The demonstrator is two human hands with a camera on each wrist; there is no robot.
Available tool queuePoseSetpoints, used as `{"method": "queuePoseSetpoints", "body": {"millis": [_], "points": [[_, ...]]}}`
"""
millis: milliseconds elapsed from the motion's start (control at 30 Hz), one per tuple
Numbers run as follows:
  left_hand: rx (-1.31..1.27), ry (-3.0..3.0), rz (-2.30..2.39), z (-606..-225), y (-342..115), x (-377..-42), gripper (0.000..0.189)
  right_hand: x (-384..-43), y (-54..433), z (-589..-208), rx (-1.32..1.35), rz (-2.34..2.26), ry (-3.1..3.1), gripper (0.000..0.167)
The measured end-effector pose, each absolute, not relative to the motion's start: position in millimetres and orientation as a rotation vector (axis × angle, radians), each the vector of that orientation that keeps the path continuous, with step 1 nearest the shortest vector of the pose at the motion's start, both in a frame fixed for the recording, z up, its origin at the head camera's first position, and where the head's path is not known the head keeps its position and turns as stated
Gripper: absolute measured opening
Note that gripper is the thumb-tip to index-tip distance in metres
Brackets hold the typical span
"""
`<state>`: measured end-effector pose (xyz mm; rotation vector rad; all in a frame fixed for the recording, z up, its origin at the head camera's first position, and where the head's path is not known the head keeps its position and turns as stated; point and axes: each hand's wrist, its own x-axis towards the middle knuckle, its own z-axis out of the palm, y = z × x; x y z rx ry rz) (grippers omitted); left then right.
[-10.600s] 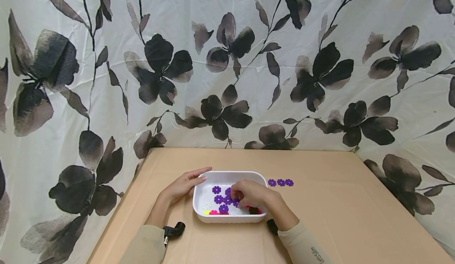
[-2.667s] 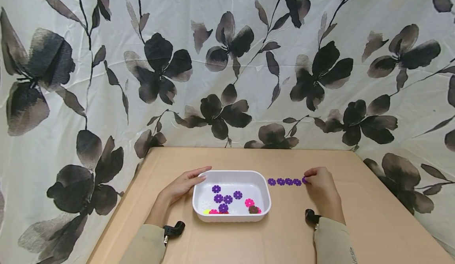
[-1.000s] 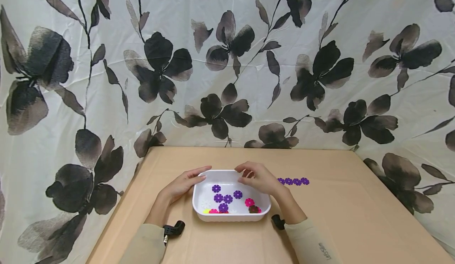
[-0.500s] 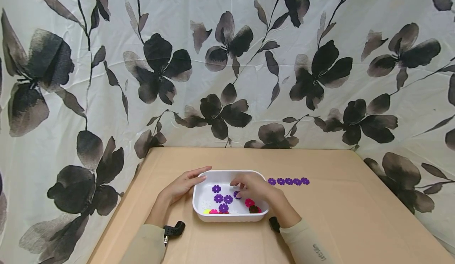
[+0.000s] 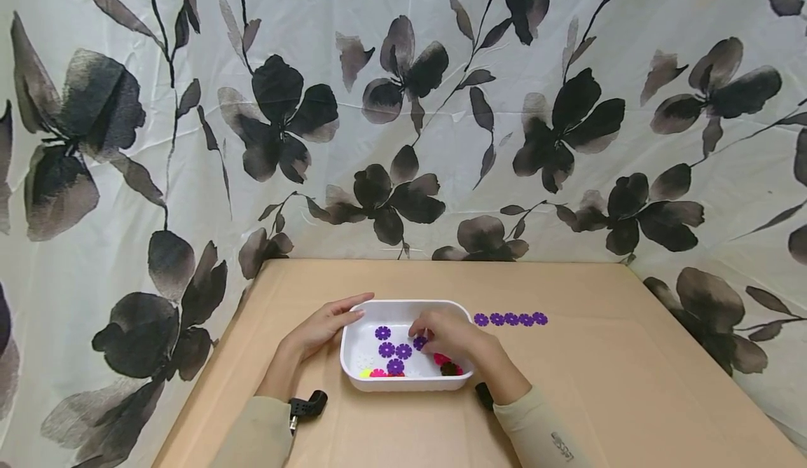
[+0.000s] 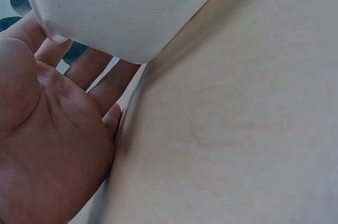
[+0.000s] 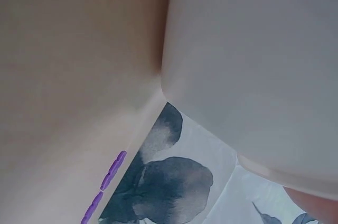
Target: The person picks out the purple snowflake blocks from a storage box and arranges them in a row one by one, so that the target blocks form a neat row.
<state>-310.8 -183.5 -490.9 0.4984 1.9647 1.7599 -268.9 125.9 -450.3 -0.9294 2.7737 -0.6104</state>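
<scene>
A white plastic tray (image 5: 410,385) holds several purple flower-shaped pieces (image 5: 387,349). My left hand (image 5: 324,326) holds its far left corner, the thumb at the rim; in the left wrist view the fingers (image 6: 95,68) lie against the outer wall. My right hand (image 5: 449,335) reaches in over the tray's right side, thumb and fingertips pinching one purple flower piece (image 5: 419,342). On the table right of the tray, several purple flower pieces (image 5: 511,319) lie in a straight row. The right wrist view shows mostly the tray's outer wall (image 7: 248,65).
Pink pieces (image 5: 378,373), a yellow piece (image 5: 366,373) and a brown piece (image 5: 449,369) lie along the tray's near side. The tan tabletop (image 5: 630,384) ends at a floral cloth (image 5: 479,139) behind it.
The row has grown from three pieces to several, the latest added by the right hand at its right end. That hand came back into the tray and down onto a purple piece. Left hand unchanged.
</scene>
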Motion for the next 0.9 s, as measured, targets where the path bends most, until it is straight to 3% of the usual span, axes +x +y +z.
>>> {"method": "queuePoseSetpoints", "body": {"millis": [500, 900], "points": [[0.497, 1.965, 1.756, -490, -185, -313, 0.052, -270, 126, -449, -0.874, -0.623, 2.762, 0.018], [0.494, 1.949, 1.762, -493, -186, -315, 0.053, -279, 143, -430, -0.786, -1.115, 2.683, 0.014]]}}
